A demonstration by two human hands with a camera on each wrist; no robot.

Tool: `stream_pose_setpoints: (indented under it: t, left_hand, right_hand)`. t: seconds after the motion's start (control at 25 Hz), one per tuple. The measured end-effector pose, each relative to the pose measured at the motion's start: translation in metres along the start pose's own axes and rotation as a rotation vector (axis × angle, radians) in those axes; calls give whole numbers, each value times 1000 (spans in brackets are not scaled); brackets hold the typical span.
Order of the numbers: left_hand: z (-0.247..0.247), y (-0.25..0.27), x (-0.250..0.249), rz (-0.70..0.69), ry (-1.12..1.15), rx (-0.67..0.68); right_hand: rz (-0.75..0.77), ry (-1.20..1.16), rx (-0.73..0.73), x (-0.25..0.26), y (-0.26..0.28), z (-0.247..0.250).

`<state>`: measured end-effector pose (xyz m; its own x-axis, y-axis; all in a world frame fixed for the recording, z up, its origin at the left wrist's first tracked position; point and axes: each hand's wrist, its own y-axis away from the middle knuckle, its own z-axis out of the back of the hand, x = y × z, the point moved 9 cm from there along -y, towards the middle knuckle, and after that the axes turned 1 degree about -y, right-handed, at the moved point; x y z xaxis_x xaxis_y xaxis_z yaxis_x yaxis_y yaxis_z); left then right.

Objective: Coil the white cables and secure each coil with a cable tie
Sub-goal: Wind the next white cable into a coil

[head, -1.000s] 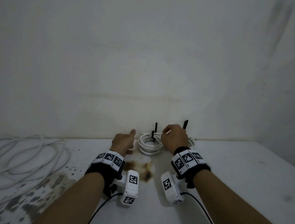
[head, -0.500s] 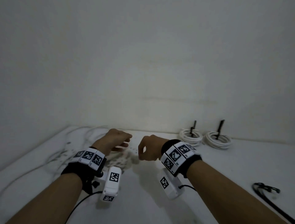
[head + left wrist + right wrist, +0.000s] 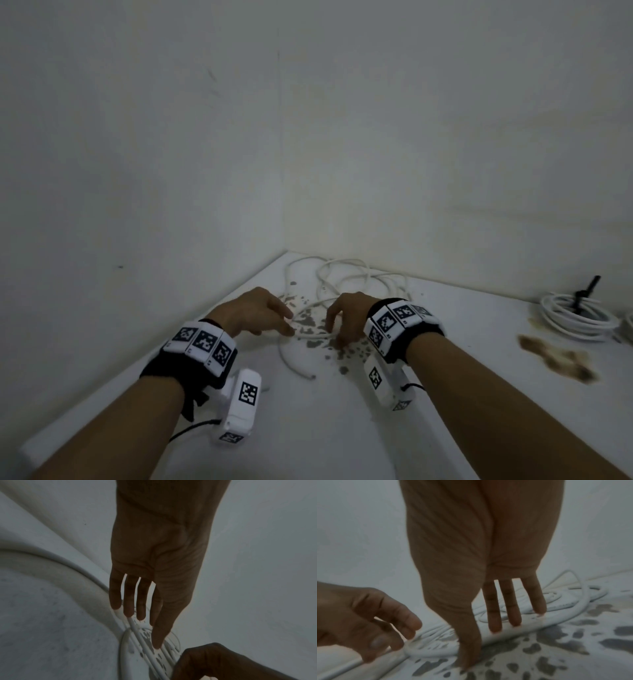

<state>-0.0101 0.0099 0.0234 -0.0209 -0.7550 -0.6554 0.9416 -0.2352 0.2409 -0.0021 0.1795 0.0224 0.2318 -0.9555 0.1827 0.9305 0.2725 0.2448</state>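
Both hands have swung left since half a second ago, away from the finished coils, and now sit over the loose white round-section cable point(image 3: 346, 284) in the table's corner. Left hand point(image 3: 255, 313) is spread, fingers straight and slightly apart, tips low over a cable strand; the left wrist view shows nothing gripped, contact with the strand unclear. Right hand point(image 3: 346, 317) also reaches down with relaxed, extended fingers point(image 3: 494, 608); its thumb tip meets the tabletop and the other fingertips reach a thick strand, holding nothing. Cable runs in loose smooth loops from between the two hands off to the far side of them, toward the wall corner, with one free end point(image 3: 311, 377) lying on the near side, between the forearms. White matte table point(image 3: 342, 428) has patchy grey flaking spots point(image 3: 308, 322) directly under the hands, rough-edged and irregular. Well off to the right of the right hand lies a tidy white coiled cable point(image 3: 579, 317) bound by a thin black cable tie point(image 3: 587, 289) whose tail sticks up. Just nearer than that coil, a brown smeared stain point(image 3: 555, 356) marks the surface. Both wrists wear black straps with white blocky marker tags and white camera modules. Plain off-white walls meet beyond the hands.
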Motion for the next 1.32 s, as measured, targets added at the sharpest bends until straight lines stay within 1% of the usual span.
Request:
stream_pose_setpoints:
  t: [0.08, 0.12, 0.16, 0.2, 0.24, 0.28, 0.32, 0.36, 0.4, 0.48, 0.56, 0.6, 0.64, 0.68, 0.76, 0.84, 0.88, 0.92, 0.96, 1.04, 1.08, 1.12, 1.16, 1.24, 1.32]
  left_hand:
    - [-8, -2, 2, -31, -75, 39]
    - [-11, -5, 2, -45, -154, 37]
    - [-12, -10, -1, -57, -258, 19]
    - [-12, -14, -3, -58, -354, -11]
    - [-10, -17, -6, -38, -418, -49]
    - [-6, -19, -7, -8, -445, -86]
    - [-4, -20, -10, 12, -429, -110]
    - [-2, -22, -16, 13, -364, -122]
    - [0, -22, -23, 2, -257, -127]
    - [5, -23, -38, -43, 24, -151]
    - [9, -23, -49, -44, 307, -189]
    - [8, -23, -52, -38, 463, -191]
    - [4, -21, -60, -51, 652, -187]
    - [3, -21, -67, -82, 852, -195]
    - [9, -17, -84, -131, 1174, -240]
    - [19, -12, -98, -154, 1428, -282]
    - [24, -9, -108, -190, 1501, -264]
    - [27, -4, -123, -237, 1493, -221]
    - [26, 2, -141, -290, 1385, -152]
    - [1, 17, -184, -384, 1035, 52]
    - [-18, 26, -201, -414, 926, 157]
    - [-33, 33, -216, -435, 915, 233]
    - [-42, 38, -226, -446, 979, 273]
    - [-49, 41, -237, -443, 1196, 313]
    - [-47, 43, -246, -456, 1449, 388]
  right_hand:
    - [5, 38, 21, 6, 0, 1]
    - [16, 39, 48, 10, 3, 4]
    - [29, 2, 72, 13, 8, 11]
    - [46, -87, 77, 16, 14, 22]
    - [60, -184, 47, 18, 21, 40]
    - [76, -240, -16, 20, 30, 63]
    - [96, -236, -104, 20, 41, 91]
    - [121, -205, -204, 20, 54, 121]
    - [149, -196, -311, 22, 68, 149]
    - [202, -298, -577, 23, 103, 206]
    - [201, -514, -847, 9, 143, 251]
    - [180, -632, -938, -2, 159, 265]
    - [161, -702, -993, -12, 173, 273]
    - [142, -701, -1007, -20, 180, 276]
    - [90, -508, -970, -30, 189, 274]
    - [20, -271, -892, -38, 190, 262]
    - [-8, -184, -827, -41, 188, 254]
    - [-29, -110, -758, -43, 186, 246]
    - [-42, -43, -699, -43, 185, 240]
    - [-50, 4, -647, -41, 186, 234]
    - [-47, -23, -654, -40, 188, 236]
    - [-47, -65, -679, -41, 192, 239]
    - [-53, -97, -720, -44, 197, 244]
    - [-97, -109, -836, -60, 210, 254]
    - [-209, -154, -968, -93, 227, 256]
